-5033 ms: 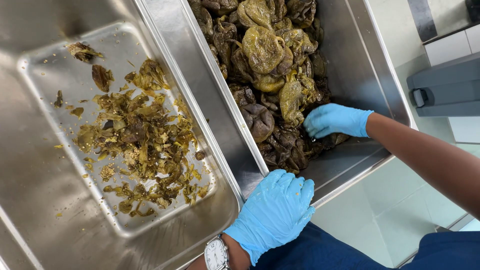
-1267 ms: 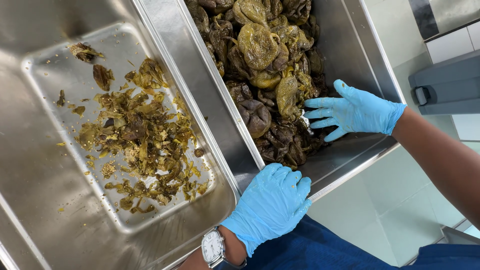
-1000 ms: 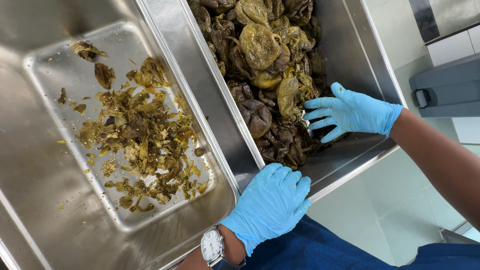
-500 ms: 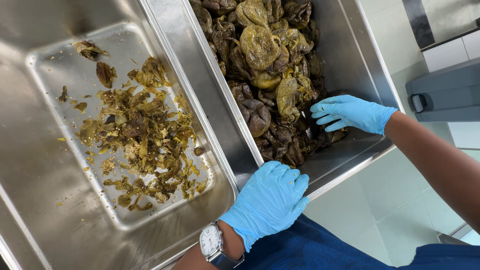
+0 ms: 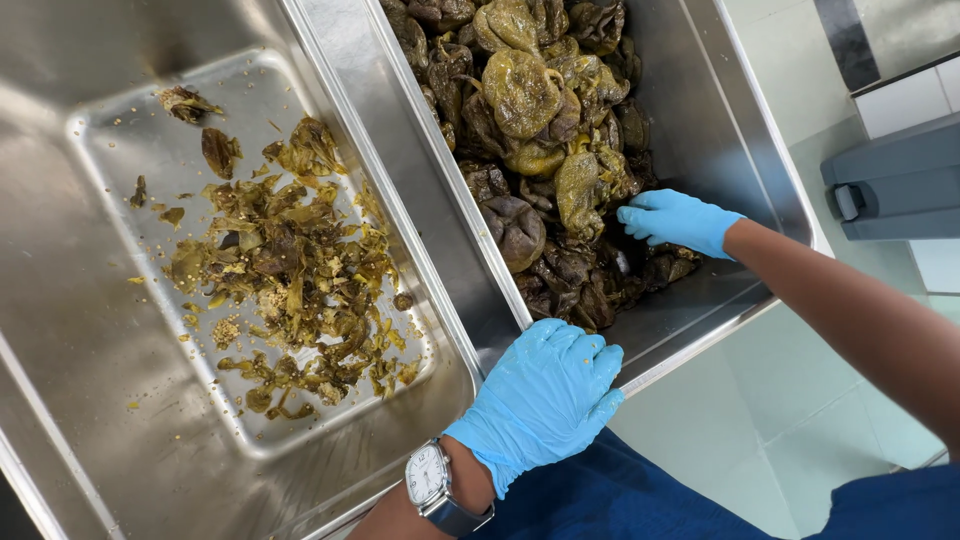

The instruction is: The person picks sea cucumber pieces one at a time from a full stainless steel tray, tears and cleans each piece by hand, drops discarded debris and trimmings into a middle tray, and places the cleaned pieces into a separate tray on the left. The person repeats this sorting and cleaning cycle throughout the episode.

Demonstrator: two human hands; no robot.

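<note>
My left hand (image 5: 545, 400), in a blue glove with a wristwatch (image 5: 428, 480) at the wrist, lies over the near corner rim of the right steel pan (image 5: 700, 120), fingers curled on the edge. My right hand (image 5: 675, 220), also gloved in blue, reaches into that pan from the right. Its fingertips press into the heap of roasted green and brown peppers (image 5: 530, 110), beside a dark pepper (image 5: 515, 230). Whether the fingers hold one is hidden. The left steel pan (image 5: 80, 380) holds pepper skins, scraps and seeds (image 5: 290, 280) spread over its bottom.
The two pans stand side by side, their rims touching along a diagonal (image 5: 430, 200). A grey bin with a handle (image 5: 890, 180) stands at the right over a pale tiled floor (image 5: 760, 420). My dark blue clothing (image 5: 620, 500) fills the lower edge.
My right hand had its fingers spread above the peppers a second ago; it has since dropped lower and closed its fingers against the heap. My left hand has stayed on the rim.
</note>
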